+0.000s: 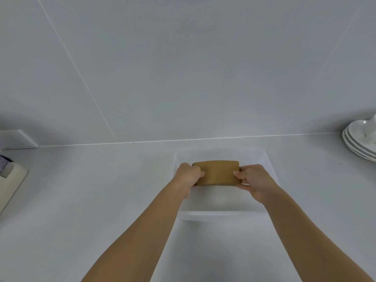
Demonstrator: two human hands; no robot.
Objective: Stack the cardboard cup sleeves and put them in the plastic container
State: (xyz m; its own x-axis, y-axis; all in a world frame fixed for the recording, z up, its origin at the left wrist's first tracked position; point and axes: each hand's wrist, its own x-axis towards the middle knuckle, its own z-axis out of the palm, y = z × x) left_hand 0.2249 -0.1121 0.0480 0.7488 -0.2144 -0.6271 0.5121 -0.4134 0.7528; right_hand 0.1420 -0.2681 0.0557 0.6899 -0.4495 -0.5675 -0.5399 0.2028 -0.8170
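A flat brown stack of cardboard cup sleeves (pixel 217 172) is held over the inside of a translucent white plastic container (pixel 221 215) on the white counter. My left hand (pixel 188 174) grips the stack's left end and my right hand (pixel 253 178) grips its right end. The stack sits toward the container's far half; I cannot tell whether it touches the bottom. How many sleeves are in the stack is not visible.
A pile of white plates (pixel 360 139) with a white cup on top stands at the right edge. A beige object (pixel 10 180) lies at the left edge, with a white wall socket (pixel 18 139) behind it. The white wall rises behind the container.
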